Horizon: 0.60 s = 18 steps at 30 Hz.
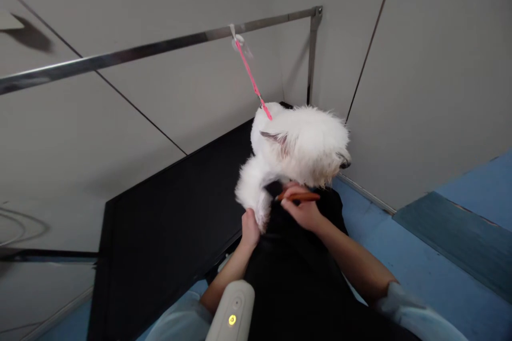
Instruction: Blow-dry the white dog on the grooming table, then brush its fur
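Note:
A fluffy white dog [308,144] is on the black table, its head turned to the right. My left hand [250,228] is closed around the lower part of its raised front leg [252,189]. In my right hand [303,210] is a slim orange-brown tool [304,196], held between thumb and fingers just right of that leg, below the dog's head. The tool's working end points left toward the leg and is too small to make out. A pink leash [250,72] runs from the dog's neck up to the metal bar.
The metal bar [160,48] crosses above the black table [168,213], with an upright post [313,58] at right. Grey wall panels [432,90] stand behind. Blue floor [384,234] shows at right. A white device with a yellow light [234,311] is close at the bottom.

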Motion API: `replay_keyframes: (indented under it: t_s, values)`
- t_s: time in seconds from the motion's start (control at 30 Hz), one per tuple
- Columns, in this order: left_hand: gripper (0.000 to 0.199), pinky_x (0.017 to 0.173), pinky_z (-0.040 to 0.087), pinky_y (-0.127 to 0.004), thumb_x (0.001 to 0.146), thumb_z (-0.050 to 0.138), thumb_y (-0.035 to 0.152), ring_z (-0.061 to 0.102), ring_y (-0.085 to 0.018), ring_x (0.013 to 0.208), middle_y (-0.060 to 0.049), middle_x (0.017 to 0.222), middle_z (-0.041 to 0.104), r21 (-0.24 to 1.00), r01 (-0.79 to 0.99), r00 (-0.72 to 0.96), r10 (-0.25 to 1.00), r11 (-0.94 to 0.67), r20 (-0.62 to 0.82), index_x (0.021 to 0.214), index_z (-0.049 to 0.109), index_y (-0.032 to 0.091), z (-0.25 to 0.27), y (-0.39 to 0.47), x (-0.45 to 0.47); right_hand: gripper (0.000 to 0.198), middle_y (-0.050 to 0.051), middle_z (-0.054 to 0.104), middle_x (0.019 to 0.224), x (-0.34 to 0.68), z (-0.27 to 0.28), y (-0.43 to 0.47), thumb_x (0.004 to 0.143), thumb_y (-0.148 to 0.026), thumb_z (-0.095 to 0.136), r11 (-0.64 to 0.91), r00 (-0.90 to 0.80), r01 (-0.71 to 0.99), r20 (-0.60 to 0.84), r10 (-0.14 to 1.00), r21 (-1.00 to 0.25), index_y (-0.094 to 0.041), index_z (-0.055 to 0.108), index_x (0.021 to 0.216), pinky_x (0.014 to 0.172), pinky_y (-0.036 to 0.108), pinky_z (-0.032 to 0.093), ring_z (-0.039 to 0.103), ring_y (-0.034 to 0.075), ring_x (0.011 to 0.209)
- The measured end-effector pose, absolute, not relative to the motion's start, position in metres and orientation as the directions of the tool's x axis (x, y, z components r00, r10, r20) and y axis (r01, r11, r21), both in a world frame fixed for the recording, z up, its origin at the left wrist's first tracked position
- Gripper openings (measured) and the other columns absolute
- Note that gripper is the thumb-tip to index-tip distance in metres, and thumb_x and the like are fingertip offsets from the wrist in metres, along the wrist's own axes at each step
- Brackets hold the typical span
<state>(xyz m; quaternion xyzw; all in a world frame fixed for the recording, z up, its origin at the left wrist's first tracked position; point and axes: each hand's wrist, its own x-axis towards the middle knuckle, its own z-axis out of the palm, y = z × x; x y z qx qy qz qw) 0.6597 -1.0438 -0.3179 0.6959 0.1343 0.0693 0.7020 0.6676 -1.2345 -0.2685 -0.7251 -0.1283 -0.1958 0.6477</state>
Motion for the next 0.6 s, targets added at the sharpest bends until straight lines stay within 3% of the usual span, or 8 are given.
replay_keyframes:
  t_s: [0.07,0.1,0.23,0.33,0.37,0.43,0.47,0.6]
  values:
    - [0.05,0.059,0.045,-0.029,0.082,0.063,0.062,0.055,-0.02,0.061,-0.004,0.057,0.06,0.998,0.062,0.95,0.309,-0.009,-0.057,0.057,0.061,0.019,-0.315,-1.046,0.66,0.008,0.004,0.072,0.09,0.669,-0.269,-1.235,0.081,-0.033,0.072,-0.079,0.883,0.466,0.458,0.101,-0.882,-0.026,0.069,0.081,0.091,0.042,0.056,0.069,0.025,0.091]
    - [0.047,0.057,0.043,-0.028,0.082,0.065,0.058,0.051,-0.017,0.057,-0.002,0.054,0.057,0.998,0.054,0.948,0.316,-0.012,-0.047,0.055,0.059,0.02,-0.315,-1.047,0.66,0.009,0.004,0.072,0.088,0.67,-0.269,-1.235,0.08,-0.034,0.072,-0.06,0.883,0.46,0.45,0.132,-0.886,-0.025,0.069,0.08,0.088,0.041,0.057,0.069,0.024,0.088]
    - [0.037,0.054,0.037,-0.025,0.083,0.065,0.04,0.044,-0.014,0.053,0.0,0.051,0.053,0.999,0.038,0.955,0.296,-0.013,-0.033,0.053,0.057,0.02,-0.32,-1.05,0.658,0.01,0.004,0.071,0.084,0.675,-0.27,-1.237,0.085,-0.034,0.065,-0.102,0.899,0.409,0.42,-0.122,-0.907,-0.026,0.067,0.08,0.092,0.043,0.055,0.068,0.025,0.089]
    - [0.028,0.052,0.036,-0.025,0.076,0.07,0.028,0.043,-0.013,0.052,0.002,0.049,0.049,0.999,0.037,0.968,0.249,0.014,-0.04,0.053,0.055,0.02,-0.324,-1.051,0.652,0.007,0.003,0.072,0.086,0.675,-0.271,-1.236,0.079,-0.031,0.072,-0.067,0.898,0.433,0.425,0.111,-0.899,-0.025,0.069,0.082,0.085,0.039,0.056,0.069,0.023,0.085]
    - [0.023,0.054,0.039,-0.025,0.072,0.072,0.024,0.046,-0.014,0.054,0.002,0.051,0.052,0.999,0.035,0.969,0.242,0.019,-0.039,0.056,0.057,0.02,-0.324,-1.051,0.65,0.008,0.003,0.072,0.085,0.674,-0.271,-1.235,0.078,-0.03,0.072,-0.061,0.904,0.417,0.407,0.132,-0.907,-0.024,0.069,0.082,0.081,0.038,0.057,0.069,0.023,0.082]
    - [0.01,0.064,0.047,-0.026,0.067,0.076,0.018,0.056,-0.016,0.063,0.0,0.062,0.064,1.0,0.027,0.972,0.233,0.0,-0.026,0.068,0.066,0.019,-0.324,-1.053,0.648,0.005,0.003,0.071,0.083,0.674,-0.272,-1.234,0.081,-0.029,0.068,-0.087,0.924,0.381,0.381,0.015,-0.92,-0.024,0.068,0.082,0.081,0.038,0.057,0.069,0.023,0.081]
    - [0.013,0.069,0.05,-0.027,0.065,0.077,0.016,0.06,-0.018,0.069,-0.001,0.069,0.068,1.0,0.024,0.975,0.223,-0.017,-0.019,0.074,0.069,0.019,-0.324,-1.053,0.648,0.005,0.004,0.072,0.084,0.674,-0.272,-1.233,0.083,-0.028,0.066,-0.104,0.92,0.386,0.391,-0.034,-0.917,-0.024,0.067,0.081,0.083,0.039,0.056,0.069,0.023,0.084]
    - [0.024,0.07,0.051,-0.027,0.06,0.083,0.014,0.06,-0.017,0.069,0.0,0.072,0.069,0.998,0.049,0.984,0.173,-0.035,-0.043,0.078,0.068,0.02,-0.324,-1.056,0.649,0.006,0.003,0.073,0.086,0.675,-0.273,-1.236,0.077,-0.026,0.072,-0.104,0.878,0.465,0.444,0.178,-0.879,-0.025,0.069,0.082,0.084,0.038,0.057,0.068,0.023,0.084]
